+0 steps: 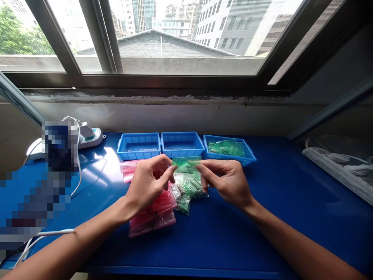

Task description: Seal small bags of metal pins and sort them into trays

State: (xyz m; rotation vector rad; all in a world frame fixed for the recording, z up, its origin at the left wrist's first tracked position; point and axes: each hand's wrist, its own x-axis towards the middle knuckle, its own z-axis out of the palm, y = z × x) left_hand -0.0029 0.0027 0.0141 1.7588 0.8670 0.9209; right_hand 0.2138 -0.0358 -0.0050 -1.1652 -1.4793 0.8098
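Between my two hands a small green plastic bag [187, 162] is stretched out above the table. My left hand [151, 177] pinches its left edge with thumb and fingers. At its right edge, my right hand [225, 179] pinches it the same way. Beneath lies a pile of clear and green bags with metal pieces [189, 186], too small to name exactly. Pink plastic bags [153, 221] lie under and beside my left hand, partly hidden by it.
Along the back stand three blue bins: a left bin [139, 157], a middle bin [183, 154] and a right bin [247, 155] holding green bags [225, 147]. Power strips [92, 138] with cables lie left and right on the blue table [233, 241]. A window is behind.
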